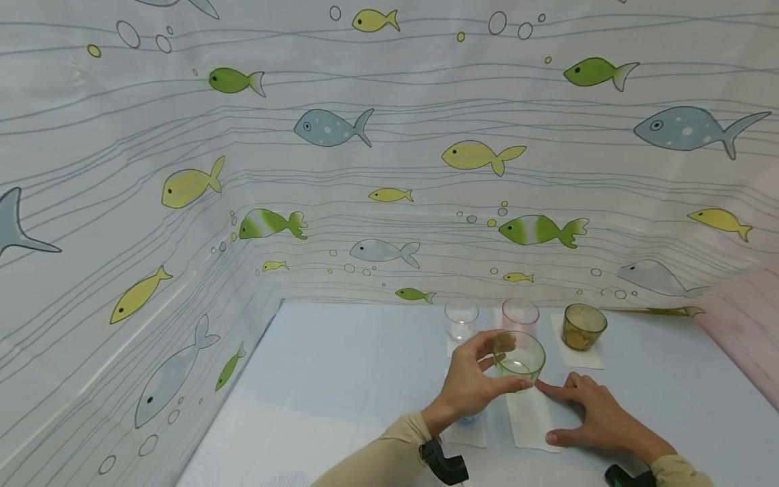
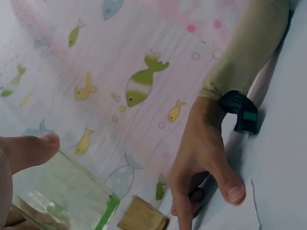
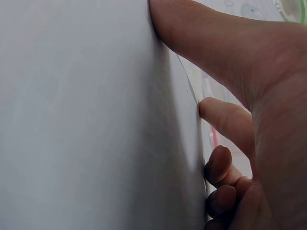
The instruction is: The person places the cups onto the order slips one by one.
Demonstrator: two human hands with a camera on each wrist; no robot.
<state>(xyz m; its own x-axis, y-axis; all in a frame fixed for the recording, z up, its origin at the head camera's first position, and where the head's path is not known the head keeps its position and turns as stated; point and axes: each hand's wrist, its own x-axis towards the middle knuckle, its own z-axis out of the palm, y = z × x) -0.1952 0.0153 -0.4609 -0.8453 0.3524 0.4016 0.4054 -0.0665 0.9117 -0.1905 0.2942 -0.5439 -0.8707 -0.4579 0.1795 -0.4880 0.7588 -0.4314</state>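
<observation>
My left hand point(image 1: 465, 382) grips a green-tinted glass cup point(image 1: 528, 355) by its side, thumb in front and fingers round the far side. The cup is held above a white paper strip point(image 1: 531, 426) on the table. In the left wrist view the left thumb lies against the pale green glass point(image 2: 72, 187). Beside that strip, my right hand point(image 1: 599, 412) rests low with index finger and thumb stretched out, touching at the strip's right edge. Its other fingers bend loosely in the right wrist view, with nothing held point(image 3: 283, 96).
Behind stand a clear glass point(image 1: 461, 321), a pink-rimmed glass point(image 1: 520, 312) and an amber glass point(image 1: 583, 328) on white paper. A blue glass point(image 1: 470, 419) is mostly hidden under the left wrist. Fish-patterned sheets point(image 1: 341, 169) enclose the pale table point(image 1: 341, 365).
</observation>
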